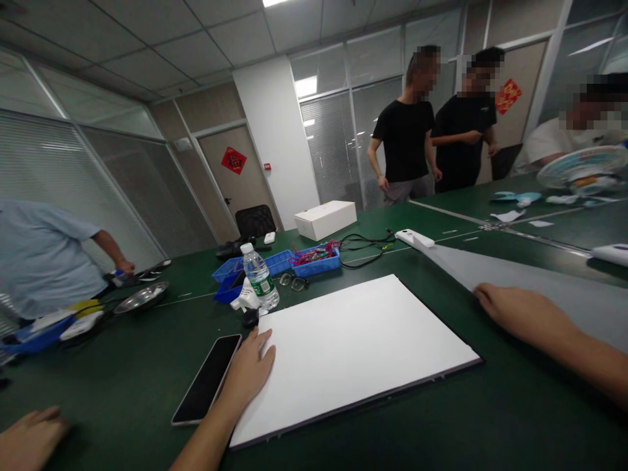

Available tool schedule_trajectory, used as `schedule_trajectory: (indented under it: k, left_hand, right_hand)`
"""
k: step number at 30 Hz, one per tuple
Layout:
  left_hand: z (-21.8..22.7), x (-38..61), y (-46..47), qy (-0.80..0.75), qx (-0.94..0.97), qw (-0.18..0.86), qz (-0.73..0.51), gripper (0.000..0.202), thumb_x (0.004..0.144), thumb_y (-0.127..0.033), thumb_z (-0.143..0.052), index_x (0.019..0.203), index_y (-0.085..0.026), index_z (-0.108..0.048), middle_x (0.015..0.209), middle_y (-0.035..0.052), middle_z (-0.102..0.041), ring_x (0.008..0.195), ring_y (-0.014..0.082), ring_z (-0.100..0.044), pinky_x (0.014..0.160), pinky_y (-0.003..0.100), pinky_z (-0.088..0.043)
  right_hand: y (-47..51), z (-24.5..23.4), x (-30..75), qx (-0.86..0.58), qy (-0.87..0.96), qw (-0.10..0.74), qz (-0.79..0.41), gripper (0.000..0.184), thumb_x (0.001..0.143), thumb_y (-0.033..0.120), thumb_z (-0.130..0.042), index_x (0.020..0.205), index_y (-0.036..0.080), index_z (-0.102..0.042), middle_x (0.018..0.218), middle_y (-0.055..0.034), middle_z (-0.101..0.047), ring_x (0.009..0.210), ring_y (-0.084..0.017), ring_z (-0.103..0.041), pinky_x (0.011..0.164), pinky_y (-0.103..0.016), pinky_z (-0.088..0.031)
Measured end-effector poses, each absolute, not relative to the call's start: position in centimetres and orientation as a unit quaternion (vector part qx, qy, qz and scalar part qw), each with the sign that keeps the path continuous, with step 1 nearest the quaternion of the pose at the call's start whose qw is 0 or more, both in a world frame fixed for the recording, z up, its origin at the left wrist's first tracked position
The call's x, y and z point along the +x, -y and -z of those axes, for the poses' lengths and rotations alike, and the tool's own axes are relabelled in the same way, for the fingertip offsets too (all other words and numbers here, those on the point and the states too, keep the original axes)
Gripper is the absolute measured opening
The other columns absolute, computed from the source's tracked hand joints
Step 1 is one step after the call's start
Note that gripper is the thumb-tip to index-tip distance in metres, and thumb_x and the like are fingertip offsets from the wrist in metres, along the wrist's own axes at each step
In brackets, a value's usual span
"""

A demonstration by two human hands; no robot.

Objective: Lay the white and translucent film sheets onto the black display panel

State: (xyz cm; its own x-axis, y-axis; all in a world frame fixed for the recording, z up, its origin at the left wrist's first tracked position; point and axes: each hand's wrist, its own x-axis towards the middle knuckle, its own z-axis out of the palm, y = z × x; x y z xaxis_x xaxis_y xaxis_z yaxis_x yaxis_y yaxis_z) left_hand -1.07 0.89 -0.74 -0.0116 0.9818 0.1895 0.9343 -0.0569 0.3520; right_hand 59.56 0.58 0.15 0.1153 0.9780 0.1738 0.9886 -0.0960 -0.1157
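Note:
A flat white panel (353, 347) with a dark edge lies on the green table before me. My left hand (252, 363) rests on its left side, fingers apart. Close to those fingertips sits a small black object (250, 318), and a dark-screened phone or tablet (209, 379) lies just left of the wrist. Off to the right, my right hand (510, 311) is closed on the near edge of a translucent sheet (530, 275), partly raised from the table. Its fingertips are partly hidden.
Behind the panel stand a water bottle (261, 278), glasses (294, 282), blue trays (316, 260) with wires, and a white box (326, 219). A metal dish (142, 297) lies left. Another person's hand (34, 438) is at the lower left; several people are around the table.

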Motion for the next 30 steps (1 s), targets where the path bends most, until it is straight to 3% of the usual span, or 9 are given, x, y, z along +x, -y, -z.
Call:
schedule_trajectory:
  k: [8,12,15,19,24,30]
  left_hand:
    - [0.6,-1.0,-0.8,-0.677,0.705,0.064,-0.200,0.062,0.094,-0.041,-0.045,0.142,-0.008,-0.064,0.156,0.0212,-0.051,0.147,0.0360,-0.046,0.125,0.049,-0.031]
    - [0.8,-1.1,-0.9,-0.677,0.704,0.064,-0.203,0.062,0.094,-0.042,-0.046,0.142,-0.009,-0.065,0.156,0.0206,-0.052,0.147,0.0360,-0.046,0.125,0.050,-0.032]
    - [1.1,-1.2,-1.0,-0.679,0.702,0.065,-0.205,0.063,0.094,-0.044,-0.045,0.143,-0.009,-0.064,0.156,0.0198,-0.051,0.148,0.0360,-0.045,0.125,0.050,-0.031]
    - [1.4,-1.3,-1.1,-0.676,0.703,0.064,-0.211,0.064,0.094,-0.045,-0.044,0.143,-0.008,-0.064,0.157,0.0214,-0.050,0.147,0.0372,-0.045,0.125,0.051,-0.031]
    - [1.5,-1.4,-1.2,-0.666,0.708,0.058,-0.228,0.063,0.093,-0.044,-0.045,0.139,-0.007,-0.067,0.153,0.0224,-0.054,0.145,0.0374,-0.048,0.124,0.052,-0.032]
    - [1.2,-1.5,-1.2,-0.673,0.707,0.071,-0.205,0.068,0.093,-0.047,-0.041,0.143,-0.005,-0.063,0.159,0.0253,-0.045,0.148,0.0369,-0.044,0.126,0.051,-0.029]
  right_hand:
    - [1.5,-1.6,55.5,-0.718,0.685,0.097,0.075,0.053,0.101,0.052,-0.027,0.114,0.020,-0.067,0.095,-0.0146,-0.071,0.075,-0.033,-0.067,0.065,-0.046,-0.048]
    - [2.2,-0.6,53.5,-0.612,0.772,0.139,0.100,0.049,0.102,0.050,-0.033,0.120,0.025,-0.071,0.114,-0.0099,-0.072,0.093,-0.030,-0.071,0.080,-0.048,-0.057]
    - [2.7,0.1,52.3,-0.449,0.866,0.190,0.110,0.040,0.104,0.040,-0.040,0.125,0.030,-0.072,0.125,-0.0038,-0.071,0.105,-0.023,-0.072,0.093,-0.041,-0.059]
    - [3.5,-0.1,50.4,-0.324,0.924,0.171,0.114,0.034,0.104,0.031,-0.049,0.130,0.032,-0.071,0.130,0.0002,-0.069,0.113,-0.018,-0.070,0.097,-0.033,-0.059]
    - [3.9,-0.9,49.3,-0.251,0.941,0.206,0.098,0.036,0.104,0.025,-0.050,0.135,0.027,-0.068,0.133,-0.0014,-0.067,0.121,-0.017,-0.067,0.101,-0.032,-0.059]
    - [3.8,-0.9,49.8,-0.277,0.947,0.155,0.047,0.043,0.104,0.033,-0.052,0.147,0.036,-0.058,0.146,0.0032,-0.058,0.133,-0.018,-0.060,0.109,-0.038,-0.057]
